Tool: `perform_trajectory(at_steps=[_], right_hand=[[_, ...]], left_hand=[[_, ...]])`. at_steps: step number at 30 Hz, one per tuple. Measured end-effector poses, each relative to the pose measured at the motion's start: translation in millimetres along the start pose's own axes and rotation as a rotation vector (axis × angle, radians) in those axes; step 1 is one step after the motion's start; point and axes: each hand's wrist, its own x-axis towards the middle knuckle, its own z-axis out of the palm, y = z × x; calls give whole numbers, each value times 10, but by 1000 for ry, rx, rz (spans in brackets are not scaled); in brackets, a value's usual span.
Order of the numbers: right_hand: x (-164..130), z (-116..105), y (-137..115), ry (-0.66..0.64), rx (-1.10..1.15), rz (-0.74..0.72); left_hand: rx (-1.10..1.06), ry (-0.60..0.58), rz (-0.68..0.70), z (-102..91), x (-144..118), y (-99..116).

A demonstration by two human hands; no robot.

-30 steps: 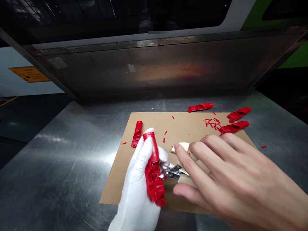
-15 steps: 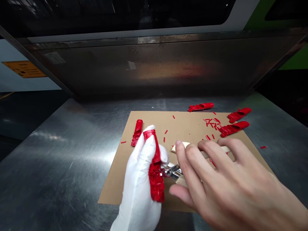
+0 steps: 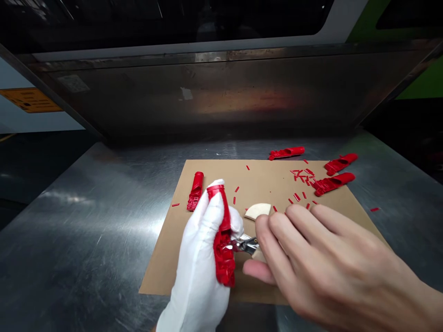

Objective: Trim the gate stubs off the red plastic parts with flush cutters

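Plastic, by its look, should make the red part (image 3: 220, 253) light, stiff and slick, its knobbly end (image 3: 225, 272) more fragile. Above the cardboard sheet (image 3: 164, 263), your gloved left hand (image 3: 199, 258) grips it along the smooth tube (image 3: 225, 220), the sounder hold; your bare right hand (image 3: 311, 249) holds the pliers (image 3: 247, 246).

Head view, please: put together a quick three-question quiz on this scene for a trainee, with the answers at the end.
1. Which hand wears a white glove?
2. True or false: the right hand holds the pliers.
3. How many large red parts lie out of the person's grasp?
A) two
B) four
C) six

Key: 1. the left hand; 2. true; 3. B.
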Motion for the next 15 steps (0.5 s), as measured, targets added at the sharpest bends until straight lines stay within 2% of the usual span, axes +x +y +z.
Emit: perform_trajectory(at_steps=[4, 9, 15], right_hand=[[5, -43, 22, 3, 42, 36], [-16, -53, -33, 0, 45, 90], [4, -1, -30, -34, 59, 89]], left_hand=[[63, -48, -10, -28, 9, -21], [109, 3, -12, -20, 1, -18], [108, 14, -36, -17, -2, -37]])
